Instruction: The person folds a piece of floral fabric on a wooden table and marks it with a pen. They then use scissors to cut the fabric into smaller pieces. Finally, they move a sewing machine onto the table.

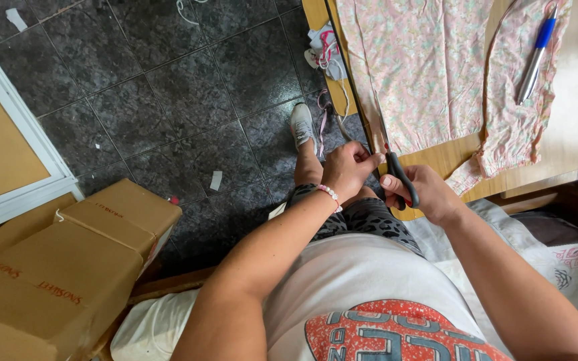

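White shirt (369, 294) with red and blue print, closest to the lens, filling the lower middle. Leopard-patterned shorts (362, 217) just above it.

Left hand (348, 168), beaded bracelet (330, 194) at the wrist, pinched narrow on the near edge of the pink floral fabric (416, 73), fingertips (373, 159) touching the cloth right at the table's corner. Right hand (421, 194) just beside it, wrapped shut around the black handles of the scissors (401, 179) (blades mostly hidden behind fabric and fingers, so open or shut could not be told). Scissors pointed up along the left border of the fabric, at the near corner of the wooden table (446, 160).

Pink floral fabric spread flat over the table at upper right, a second piece of it lying to the right with a gathered hem hanging toward the table's near edge. Blue and silver pen (535, 57) resting on that right-hand piece, tilted, well apart from both hands.

Dark tiled floor (155, 93) at left, scattered with small white scraps. Grey sneaker (302, 124) on the foot below the table edge, another shoe (326, 53) farther up, beside the table. Brown cardboard boxes (68, 267) stacked at lower left, near a white-framed panel (8, 140). White cushion (556, 247) under the seat, at right.
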